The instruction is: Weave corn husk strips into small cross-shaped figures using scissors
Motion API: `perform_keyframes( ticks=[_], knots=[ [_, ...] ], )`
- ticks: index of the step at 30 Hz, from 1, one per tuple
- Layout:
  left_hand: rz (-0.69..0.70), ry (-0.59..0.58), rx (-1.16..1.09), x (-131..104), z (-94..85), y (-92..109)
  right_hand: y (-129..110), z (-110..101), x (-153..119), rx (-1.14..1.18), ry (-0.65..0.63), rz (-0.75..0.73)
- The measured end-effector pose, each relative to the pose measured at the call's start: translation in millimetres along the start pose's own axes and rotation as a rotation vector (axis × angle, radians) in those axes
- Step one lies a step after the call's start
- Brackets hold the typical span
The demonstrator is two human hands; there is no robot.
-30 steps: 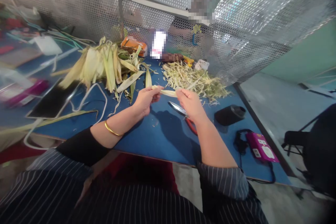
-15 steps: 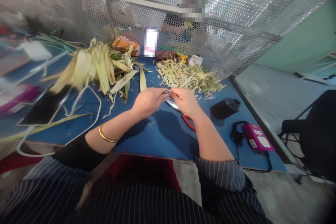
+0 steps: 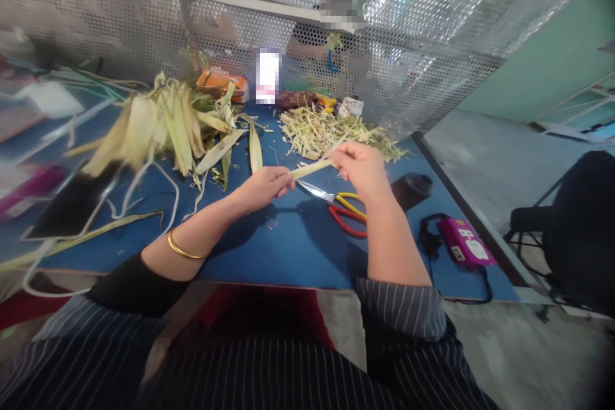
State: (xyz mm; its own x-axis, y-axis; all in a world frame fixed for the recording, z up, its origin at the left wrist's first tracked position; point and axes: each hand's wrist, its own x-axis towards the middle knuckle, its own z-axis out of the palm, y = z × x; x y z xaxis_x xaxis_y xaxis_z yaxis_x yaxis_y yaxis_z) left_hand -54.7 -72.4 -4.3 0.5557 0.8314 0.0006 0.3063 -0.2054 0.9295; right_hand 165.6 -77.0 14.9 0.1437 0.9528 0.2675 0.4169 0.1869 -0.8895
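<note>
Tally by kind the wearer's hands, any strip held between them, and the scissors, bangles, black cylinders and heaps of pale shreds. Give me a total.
Hands: 2, left hand and right hand
Pale strip held between them: 1
Scissors: 1 pair
Gold bangle: 1
Black cylinder: 1
Heap of shreds: 1
Total: 7

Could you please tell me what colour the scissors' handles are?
In the head view, the scissors have one red handle and one yellow handle.
</note>
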Motion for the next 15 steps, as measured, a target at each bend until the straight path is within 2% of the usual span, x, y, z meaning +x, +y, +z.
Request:
perform_keyframes(
  ticks=[4,6,8,10,13,15],
  knots=[
    [0.012,0.104,-0.074,2.0,1.7,-3.6,12.8,-5.4,12.7,0.422,0.358,0.064],
    [0.029,0.164,-0.082,2.6,2.3,-4.4,16.3,-1.2,14.9,0.553,0.42,0.145],
    [0.041,0.208,-0.08,2.8,3.1,-4.4,16.7,8.0,12.0,0.612,0.313,0.258],
    [0.05,0.243,-0.061,2.5,4.1,-4.0,14.3,20.5,4.7,0.618,0.096,0.327],
    [0.06,0.255,0.023,2.1,5.8,-3.7,7.3,38.6,-8.9,0.574,-0.221,0.251],
    [0.075,0.233,0.096,1.7,6.9,-3.8,2.8,45.5,-15.0,0.565,-0.278,0.169]
  ],
)
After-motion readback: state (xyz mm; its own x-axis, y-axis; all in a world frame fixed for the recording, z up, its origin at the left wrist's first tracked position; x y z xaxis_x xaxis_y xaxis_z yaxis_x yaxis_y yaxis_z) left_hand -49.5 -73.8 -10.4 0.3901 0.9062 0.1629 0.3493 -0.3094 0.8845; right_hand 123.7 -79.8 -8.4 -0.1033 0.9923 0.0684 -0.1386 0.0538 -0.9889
